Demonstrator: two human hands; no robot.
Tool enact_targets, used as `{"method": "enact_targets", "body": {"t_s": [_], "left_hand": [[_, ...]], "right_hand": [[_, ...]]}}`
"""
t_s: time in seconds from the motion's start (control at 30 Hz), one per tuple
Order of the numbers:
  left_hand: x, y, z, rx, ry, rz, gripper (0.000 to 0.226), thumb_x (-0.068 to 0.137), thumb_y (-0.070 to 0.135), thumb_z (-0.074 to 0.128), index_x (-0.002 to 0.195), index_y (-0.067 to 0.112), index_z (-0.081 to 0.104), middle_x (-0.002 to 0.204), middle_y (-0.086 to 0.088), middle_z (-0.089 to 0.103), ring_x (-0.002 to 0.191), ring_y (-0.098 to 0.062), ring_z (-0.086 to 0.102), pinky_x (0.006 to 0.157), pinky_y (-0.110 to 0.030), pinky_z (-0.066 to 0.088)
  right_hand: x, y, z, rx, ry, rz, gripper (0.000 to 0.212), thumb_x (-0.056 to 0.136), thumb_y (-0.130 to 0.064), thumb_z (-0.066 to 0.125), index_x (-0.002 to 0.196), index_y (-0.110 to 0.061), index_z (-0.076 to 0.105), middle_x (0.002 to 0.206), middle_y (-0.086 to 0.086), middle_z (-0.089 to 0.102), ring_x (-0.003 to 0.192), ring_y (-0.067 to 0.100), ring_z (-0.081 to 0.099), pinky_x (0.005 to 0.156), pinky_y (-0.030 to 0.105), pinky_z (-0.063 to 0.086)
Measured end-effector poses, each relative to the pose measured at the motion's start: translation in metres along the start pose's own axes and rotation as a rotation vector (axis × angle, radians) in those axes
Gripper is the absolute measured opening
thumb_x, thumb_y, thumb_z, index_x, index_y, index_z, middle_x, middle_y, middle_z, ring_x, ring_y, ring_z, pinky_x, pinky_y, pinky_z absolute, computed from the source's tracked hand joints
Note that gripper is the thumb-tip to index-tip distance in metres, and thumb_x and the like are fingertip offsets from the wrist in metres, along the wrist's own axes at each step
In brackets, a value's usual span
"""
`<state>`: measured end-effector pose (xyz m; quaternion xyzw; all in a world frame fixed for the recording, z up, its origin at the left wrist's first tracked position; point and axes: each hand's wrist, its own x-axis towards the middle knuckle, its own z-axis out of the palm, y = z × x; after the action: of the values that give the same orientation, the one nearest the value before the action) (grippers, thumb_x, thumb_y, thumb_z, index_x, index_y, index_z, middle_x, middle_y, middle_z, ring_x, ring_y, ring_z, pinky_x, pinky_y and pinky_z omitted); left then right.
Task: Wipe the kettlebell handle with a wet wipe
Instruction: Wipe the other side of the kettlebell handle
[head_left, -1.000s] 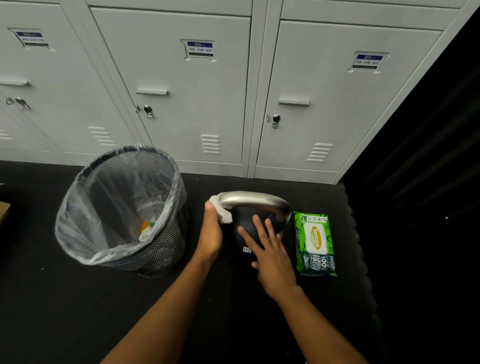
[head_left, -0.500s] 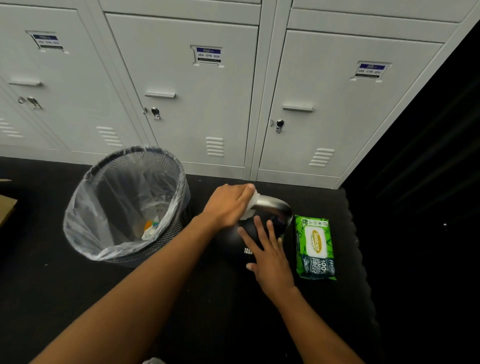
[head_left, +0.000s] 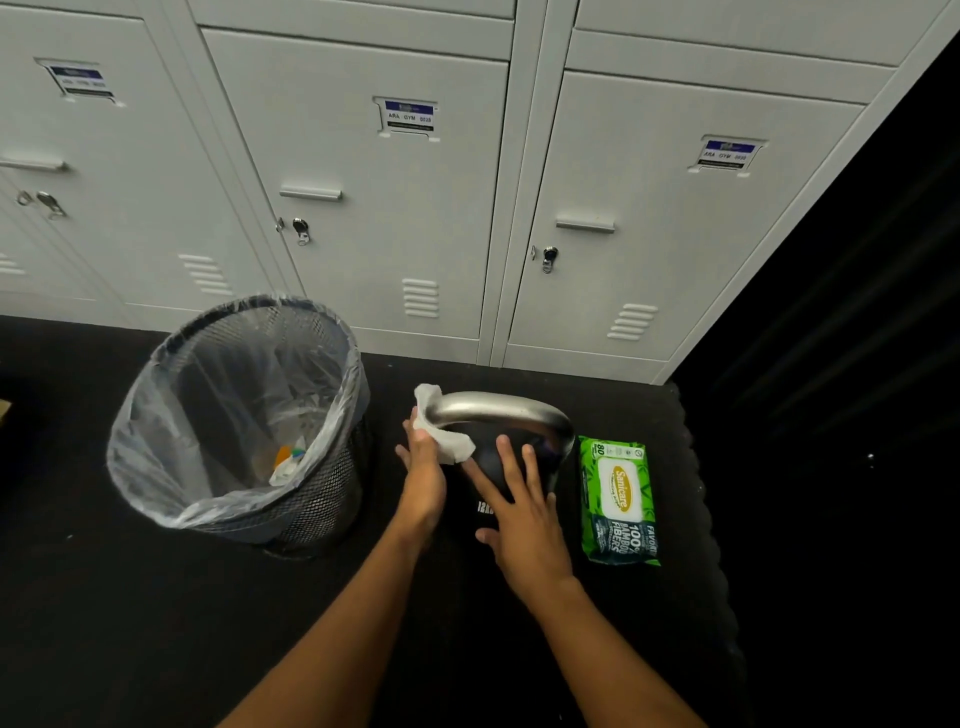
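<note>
At lower centre of the frame, the left hand (head_left: 423, 480) is gripping a crumpled white wet wipe (head_left: 447, 441) around the left end of the curved silver metal handle (head_left: 498, 408) of the black kettlebell (head_left: 483, 506). The right hand (head_left: 527, 525) is lying flat on the bell's body, fingers spread.

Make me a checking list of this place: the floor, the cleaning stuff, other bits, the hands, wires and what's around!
Surface: black floor mat.
Job's things: kettlebell upright; wet wipe wrapped on left end of its steel handle.
Clutter: green wipes pack right of kettlebell; lined mesh bin left, rubbish inside.
Hands: left hand grips the wipe; right hand rests flat on kettlebell.
Cables: nothing seen.
Surroundings: grey lockers behind.
</note>
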<state>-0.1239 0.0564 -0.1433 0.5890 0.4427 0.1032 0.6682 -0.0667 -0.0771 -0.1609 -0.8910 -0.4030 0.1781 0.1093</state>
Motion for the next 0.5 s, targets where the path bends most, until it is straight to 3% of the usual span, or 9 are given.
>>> {"method": "enact_targets", "body": {"t_s": [0.07,0.17,0.23,0.3,0.4,0.5], "left_hand": [[-0.011,0.007,0.005,0.088,0.044,0.208,0.049,0.109,0.047,0.014,0.156,0.046,0.000,0.169,0.012,-0.012,0.153,-0.013,-0.021,0.123,-0.046,-0.014],[-0.013,0.013,0.004,0.214,0.103,0.460,0.045,0.108,0.050,0.018,0.152,0.057,0.011,0.167,0.021,-0.013,0.152,-0.005,-0.024,0.120,-0.042,-0.017],[-0.005,0.026,0.006,0.359,0.072,0.571,0.046,0.105,0.050,0.017,0.150,0.050,0.028,0.167,0.024,-0.006,0.152,-0.002,-0.021,0.121,-0.043,-0.018],[0.004,0.048,0.010,0.559,0.025,0.659,0.049,0.102,0.045,0.019,0.131,0.033,0.057,0.166,0.020,0.012,0.154,-0.006,-0.013,0.121,-0.048,-0.019],[0.016,0.069,0.008,0.805,-0.027,0.685,0.044,0.102,0.038,0.027,0.114,0.029,0.068,0.162,0.013,0.027,0.155,-0.014,-0.002,0.120,-0.058,-0.016],[0.018,0.068,-0.002,0.766,-0.020,0.589,0.032,0.105,0.028,0.040,0.123,0.035,0.066,0.155,0.002,0.032,0.147,-0.028,0.014,0.121,-0.059,0.008]], "right_hand": [[0.000,0.001,0.001,0.011,-0.003,0.002,0.106,0.089,-0.020,0.070,0.147,-0.061,-0.009,0.158,-0.015,-0.037,0.146,0.022,-0.036,0.118,0.068,0.012],[0.000,0.000,0.001,0.008,0.005,-0.002,0.106,0.089,-0.022,0.069,0.147,-0.060,-0.011,0.158,-0.014,-0.037,0.146,0.023,-0.036,0.117,0.068,0.013],[0.000,0.000,0.001,-0.008,-0.008,0.000,0.105,0.090,-0.024,0.068,0.147,-0.060,-0.013,0.157,-0.014,-0.039,0.145,0.023,-0.037,0.117,0.068,0.012],[0.000,-0.001,0.000,-0.029,-0.015,0.004,0.102,0.091,-0.026,0.068,0.148,-0.057,-0.011,0.155,-0.015,-0.041,0.144,0.023,-0.038,0.117,0.067,0.012],[0.000,-0.001,0.000,-0.033,-0.009,0.007,0.103,0.091,-0.025,0.068,0.147,-0.058,-0.012,0.155,-0.015,-0.041,0.145,0.023,-0.037,0.117,0.066,0.013],[0.000,-0.002,0.001,-0.023,-0.001,0.012,0.107,0.090,-0.024,0.070,0.146,-0.060,-0.014,0.155,-0.016,-0.041,0.146,0.023,-0.036,0.117,0.068,0.014]]}}
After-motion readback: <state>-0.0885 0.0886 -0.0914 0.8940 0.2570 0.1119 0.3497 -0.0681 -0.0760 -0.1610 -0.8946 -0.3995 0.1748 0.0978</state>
